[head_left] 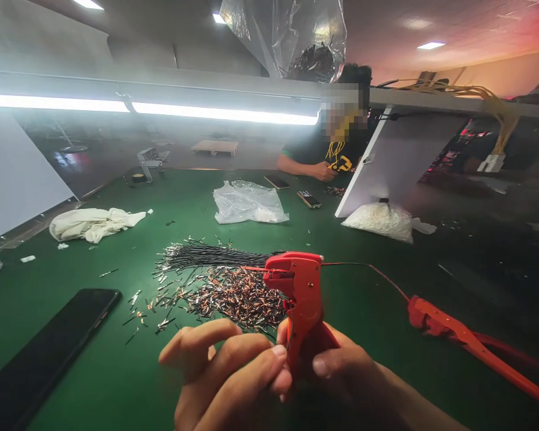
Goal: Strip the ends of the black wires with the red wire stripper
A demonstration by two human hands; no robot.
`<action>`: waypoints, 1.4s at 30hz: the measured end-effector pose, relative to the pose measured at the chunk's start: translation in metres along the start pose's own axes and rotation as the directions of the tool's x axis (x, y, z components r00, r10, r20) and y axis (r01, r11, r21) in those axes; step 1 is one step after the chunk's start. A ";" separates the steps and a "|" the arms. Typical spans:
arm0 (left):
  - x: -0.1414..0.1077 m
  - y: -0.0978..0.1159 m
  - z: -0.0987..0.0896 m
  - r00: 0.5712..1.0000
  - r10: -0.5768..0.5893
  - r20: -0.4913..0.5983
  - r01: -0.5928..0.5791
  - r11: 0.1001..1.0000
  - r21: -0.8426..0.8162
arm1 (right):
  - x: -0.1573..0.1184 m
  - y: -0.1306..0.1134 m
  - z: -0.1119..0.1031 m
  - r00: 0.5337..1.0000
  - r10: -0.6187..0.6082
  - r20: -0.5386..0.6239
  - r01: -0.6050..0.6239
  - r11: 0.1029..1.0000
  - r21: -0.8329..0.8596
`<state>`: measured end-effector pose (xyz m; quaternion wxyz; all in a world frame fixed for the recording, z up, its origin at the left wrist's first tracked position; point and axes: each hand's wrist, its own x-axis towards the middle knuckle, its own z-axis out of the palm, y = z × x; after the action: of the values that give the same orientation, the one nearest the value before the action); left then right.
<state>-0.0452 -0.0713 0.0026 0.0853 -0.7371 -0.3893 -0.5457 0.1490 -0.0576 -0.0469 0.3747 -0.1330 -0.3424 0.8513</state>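
My right hand [341, 365] is wrapped round the handles of a red wire stripper [306, 287], held upright with its jaws to the left. Close against the tool's left side, my left hand [233, 371] has thumb and fingertips pinched on what looks like a thin black wire, mostly hidden by the fingers. Behind the stripper lies a bundle of black wires [215, 256], their far-left ends bare and shiny. A heap of short wire scraps [238, 296] in black and copper colours spreads just in front of the bundle.
A second red tool [449, 329] lies at right, a thin cord running toward it. A black phone [49, 353] is at left. Farther back are a white cloth [94, 224], plastic bag [249, 202] and filled white bag [379, 221]. Across the table a person [305, 158] holds a yellow tool.
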 end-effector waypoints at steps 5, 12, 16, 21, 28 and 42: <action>0.004 -0.012 0.004 0.996 0.048 0.074 -0.033 0.982 -0.188 | 0.002 0.000 0.000 0.998 -0.042 -0.038 0.041 0.998 -0.042; 0.012 -0.020 0.016 0.754 -0.640 0.149 0.616 0.609 -0.499 | 0.004 -0.009 0.006 0.964 -0.130 -0.231 0.124 0.991 -0.041; 0.014 -0.018 0.022 0.583 -0.756 0.298 0.799 0.466 -0.380 | 0.002 -0.015 0.005 0.958 -0.161 -0.236 0.177 0.983 0.048; 0.011 -0.014 0.032 0.515 -0.757 0.402 0.853 0.407 -0.327 | -0.002 -0.017 0.006 0.956 -0.206 -0.208 0.201 0.979 -0.043; 0.010 -0.017 0.036 0.407 -0.686 0.603 0.912 0.265 -0.313 | 0.000 -0.016 0.009 0.939 -0.215 -0.269 0.186 0.974 -0.127; 0.001 -0.015 0.033 0.784 -0.525 0.331 0.610 0.750 -0.255 | 0.001 -0.014 0.003 0.923 -0.232 -0.308 0.199 0.971 -0.135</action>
<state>-0.0307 -0.0424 -0.0139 -0.2648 -0.6453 -0.5004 -0.5129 0.1541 -0.0520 -0.0351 0.5097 -0.2502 -0.3321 0.7532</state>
